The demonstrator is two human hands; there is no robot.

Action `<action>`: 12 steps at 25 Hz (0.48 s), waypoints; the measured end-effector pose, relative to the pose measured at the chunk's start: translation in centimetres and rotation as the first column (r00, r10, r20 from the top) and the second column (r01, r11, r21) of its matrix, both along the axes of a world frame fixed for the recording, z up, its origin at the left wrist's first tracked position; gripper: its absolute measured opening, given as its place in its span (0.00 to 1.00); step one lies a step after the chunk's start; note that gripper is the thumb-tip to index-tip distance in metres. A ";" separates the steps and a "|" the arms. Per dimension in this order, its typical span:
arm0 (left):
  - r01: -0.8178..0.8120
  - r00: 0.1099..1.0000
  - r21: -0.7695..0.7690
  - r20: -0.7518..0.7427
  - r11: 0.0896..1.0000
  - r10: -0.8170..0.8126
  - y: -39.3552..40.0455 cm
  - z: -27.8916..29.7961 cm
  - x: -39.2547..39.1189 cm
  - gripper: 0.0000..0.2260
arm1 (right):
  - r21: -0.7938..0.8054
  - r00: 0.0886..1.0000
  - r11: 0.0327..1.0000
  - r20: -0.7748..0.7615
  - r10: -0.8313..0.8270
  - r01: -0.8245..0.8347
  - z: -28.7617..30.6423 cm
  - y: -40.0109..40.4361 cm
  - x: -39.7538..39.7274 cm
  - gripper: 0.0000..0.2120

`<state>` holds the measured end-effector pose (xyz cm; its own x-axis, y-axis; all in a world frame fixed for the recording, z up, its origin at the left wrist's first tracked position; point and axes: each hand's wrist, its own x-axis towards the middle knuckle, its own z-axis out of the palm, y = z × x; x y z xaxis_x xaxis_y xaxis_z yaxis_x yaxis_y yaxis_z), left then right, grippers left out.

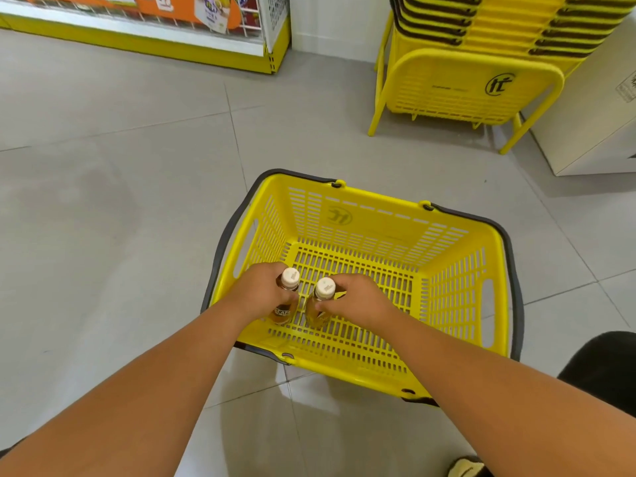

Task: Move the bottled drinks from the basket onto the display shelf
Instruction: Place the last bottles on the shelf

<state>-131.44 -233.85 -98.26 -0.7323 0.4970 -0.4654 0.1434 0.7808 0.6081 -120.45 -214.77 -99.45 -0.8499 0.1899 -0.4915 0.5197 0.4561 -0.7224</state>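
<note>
Both hands are reaching into the yellow shopping basket (447, 235) on the tiled floor (103, 201). The left hand (261, 290) is gripping the left bottle (287, 294) around its neck; the right hand (358, 299) is gripping the right bottle (321, 301) the same way. The bottles are standing just beside each other at the basket's 8 o'clock corner, white caps up, amber liquid showing. The display shelf (144, 32) is sitting well apart at 11 o'clock.

Risk, as judged: a neck grip is giving little support, so a bottle is liable to slip during the lift, or knock the basket wall or the other bottle.

Legible writing: the left bottle's label is showing the letters "SCAFE". A round logo is appearing inside the basket's far wall and on the stacked baskets (481, 46) at 1 o'clock. Shelf signage is not readable.
</note>
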 end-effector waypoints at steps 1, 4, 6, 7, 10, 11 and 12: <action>-0.006 1.000 0.024 0.001 1.000 0.006 0.1 0.4 0.1 0.11 | 0.001 1.000 1.000 -0.004 -0.018 0.018 0.4 0.3 -0.1 0.15; -0.024 0.998 0.099 -0.054 0.995 0.029 0.7 3.4 0.4 0.11 | 0.017 0.999 0.999 -0.041 -0.036 0.037 3.0 1.2 -0.4 0.14; -0.058 0.991 0.136 -0.110 0.989 0.073 1.0 6.7 0.4 0.11 | 0.036 0.996 0.998 -0.072 -0.048 0.051 6.0 2.0 -0.4 0.12; -0.088 0.985 0.153 -0.131 0.984 0.108 1.1 8.7 0.4 0.12 | 0.043 0.994 0.997 -0.088 -0.062 0.066 8.0 2.5 -0.3 0.11; -0.132 0.972 0.201 -0.167 0.971 0.167 1.2 16.8 0.7 0.15 | 0.043 0.983 0.990 -0.128 -0.131 0.137 16.1 4.0 -0.1 0.12; -0.137 0.968 0.225 -0.176 0.965 0.179 1.2 20.0 0.9 0.15 | 0.039 0.979 0.988 -0.143 -0.144 0.151 19.3 4.4 0.0 0.12; -0.139 0.964 0.246 -0.188 0.959 0.188 1.2 23.5 1.1 0.16 | 0.037 0.975 0.987 -0.165 -0.149 0.157 23.0 4.8 0.0 0.13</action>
